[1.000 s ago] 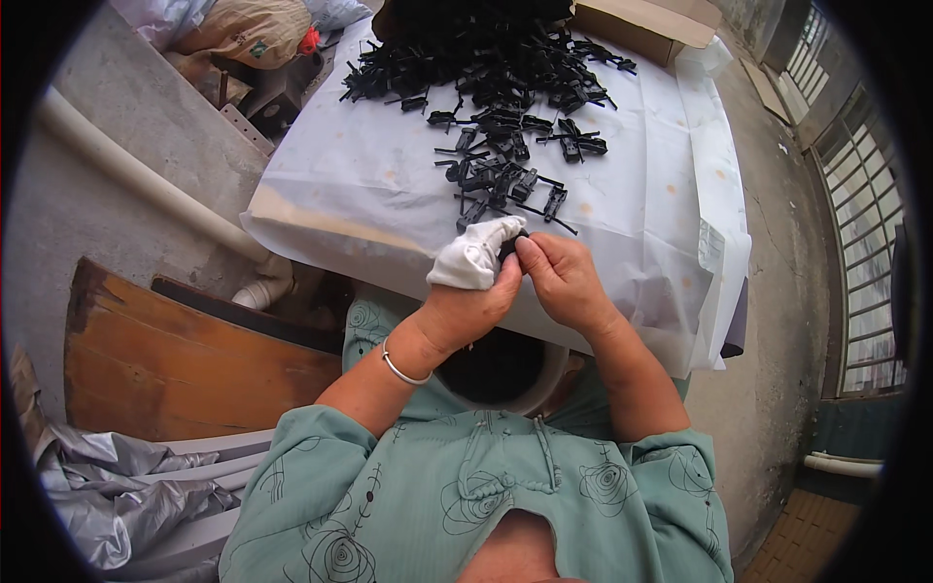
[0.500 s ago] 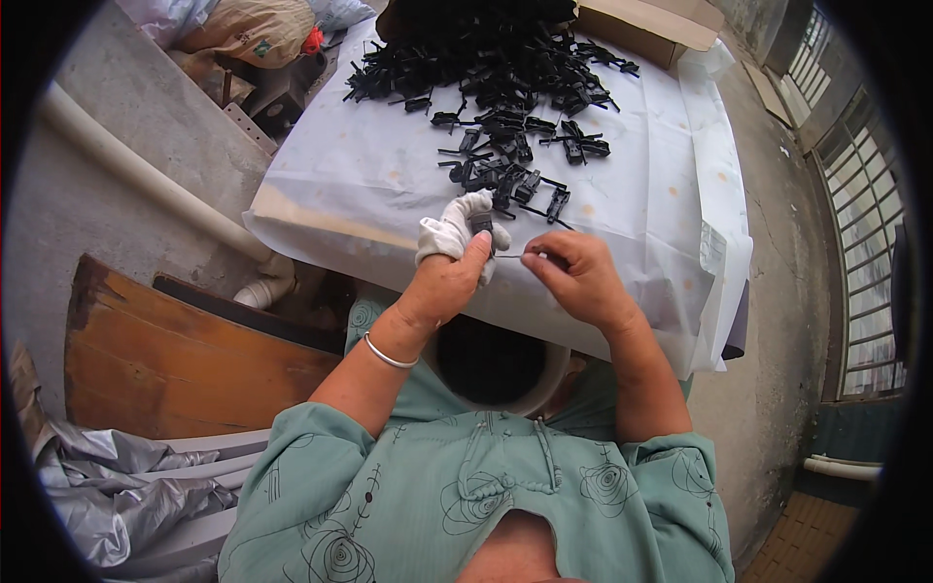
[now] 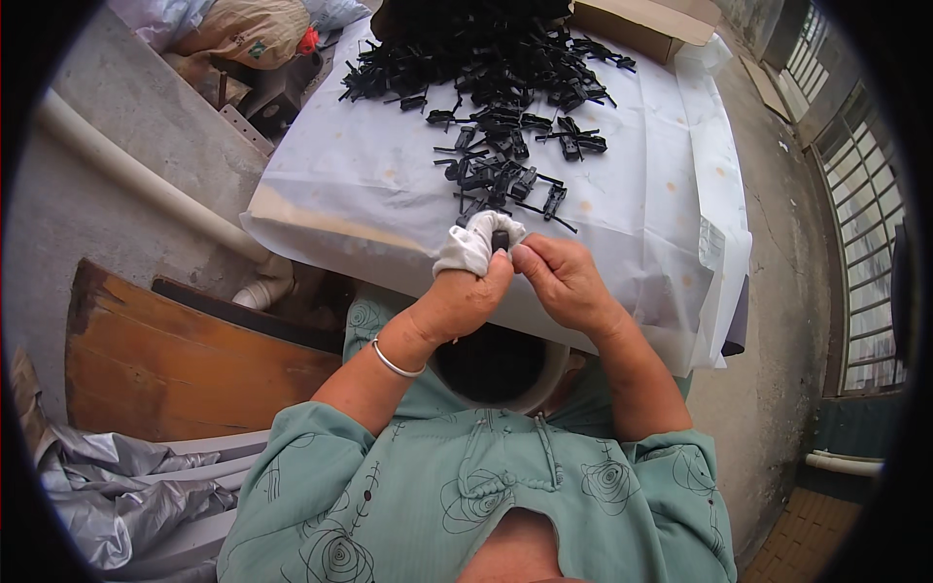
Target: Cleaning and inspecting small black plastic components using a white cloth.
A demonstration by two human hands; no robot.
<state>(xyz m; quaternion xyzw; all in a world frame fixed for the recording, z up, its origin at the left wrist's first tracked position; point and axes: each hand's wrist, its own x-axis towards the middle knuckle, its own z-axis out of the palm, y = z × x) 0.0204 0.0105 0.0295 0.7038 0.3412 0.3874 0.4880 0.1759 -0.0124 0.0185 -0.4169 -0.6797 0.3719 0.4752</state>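
Observation:
My left hand (image 3: 462, 291), its fingers wrapped in a white cloth (image 3: 476, 241), pinches a small black plastic part (image 3: 501, 239) at the near edge of the table. My right hand (image 3: 561, 279) presses against that same part from the right, thumb and fingertips touching it. Just beyond the hands lie several loose black plastic clips (image 3: 510, 180) on the white plastic sheet (image 3: 389, 175). A big heap of the same black parts (image 3: 476, 39) is piled at the far end of the table.
A round bucket (image 3: 496, 369) with a dark inside sits between my knees under the table edge. A cardboard box (image 3: 641, 21) stands at the far right. A white pipe (image 3: 146, 180) and wooden board (image 3: 185, 350) are left; silver sheeting (image 3: 107, 486) lies lower left.
The hands parted briefly, with the right hand holding a thin black piece. Now they have come back together on the small black part, slightly lower and nearer the table edge.

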